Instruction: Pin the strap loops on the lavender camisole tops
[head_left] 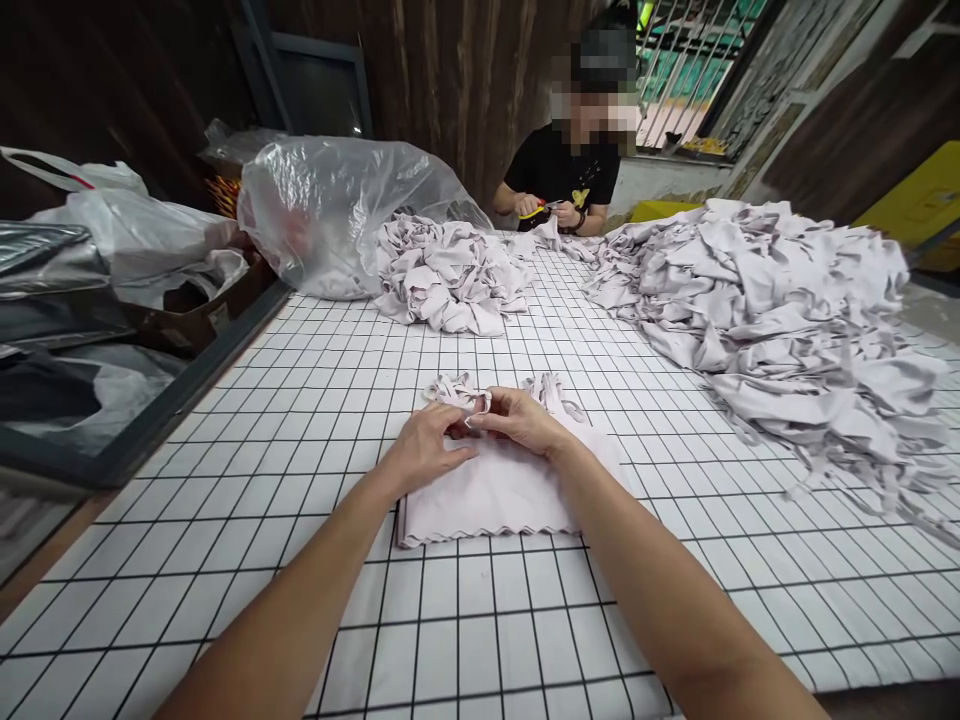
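Observation:
A neat stack of pale pink camisoles (495,500) with wavy hems lies flat before me, its thin straps bunched at the far edge. My right hand (521,420) is closed, pinching a camisole strap (481,402) between thumb and fingers above the stack. Beside it, my left hand (431,445) rests on the stack's upper left part, thumb apart from the fingers. Its fingertips reach close to the same strap and are partly hidden. Another bunch of straps (551,390) shows just beyond my right hand.
A large heap of pale garments (765,290) covers the right side of the grid-patterned table (247,520). A smaller pile (450,270) lies by a clear plastic bag (322,200). Across the table a person (559,175) holds yellow-and-red-handled cutters (537,210). Bags and a box (172,325) stand left.

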